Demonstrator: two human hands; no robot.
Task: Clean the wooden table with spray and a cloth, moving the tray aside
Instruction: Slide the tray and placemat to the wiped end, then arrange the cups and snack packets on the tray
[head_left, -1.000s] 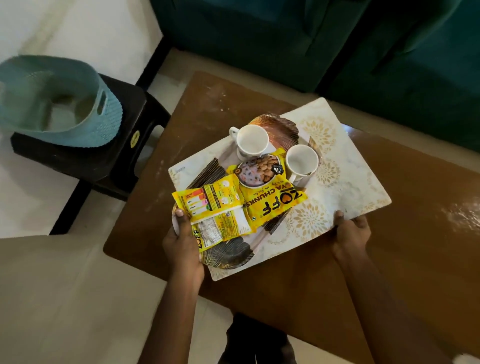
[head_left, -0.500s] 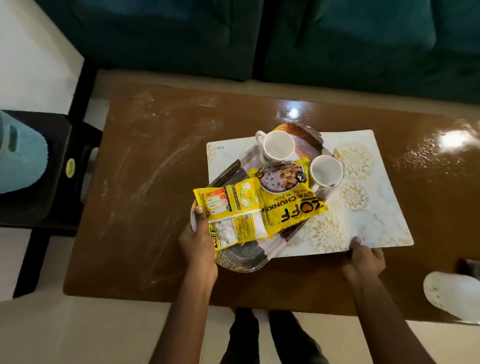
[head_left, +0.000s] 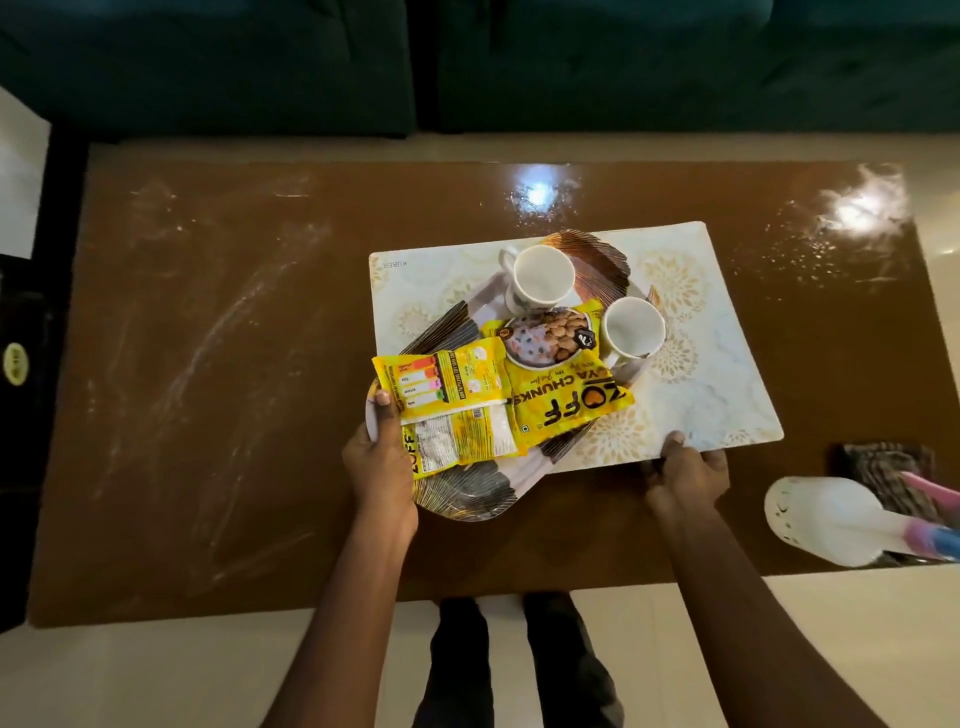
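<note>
**A:** Tray (head_left: 470, 496) and placemat (head_left: 727, 374) are both in hand and sit right of the middle of the wooden table (head_left: 208, 415). How far along would you say?

**B:** Early. Left of the left hand (head_left: 379, 462) the wood shows pale streaks and smears, so I judge no wiping is done there. The tray has yet to go aside.

**A:** And the hands?

**B:** Set apart. The left one is clamped on the tray's near-left rim, thumb pressing a yellow snack packet (head_left: 447, 410). Between the hands lie a second packet (head_left: 561, 384) and, farther off, two white cups (head_left: 543, 275). The right hand (head_left: 685, 473) pinches the placemat's near edge.

**A:** Spray and cloth?

**B:** Right of the right hand, near the table's front corner: a white spray bottle (head_left: 831, 519) with a dark folded cloth (head_left: 883, 467) just behind it.

**A:** Room to move?

**B:** Plenty of bare wood leftward. Rightward the mat's corner is near the bottle, so a slide that way risks knocking it. Beyond the far edge sits a dark green sofa (head_left: 467, 62), close by. The loose packets and upright cups could shift if the load tilts.
</note>
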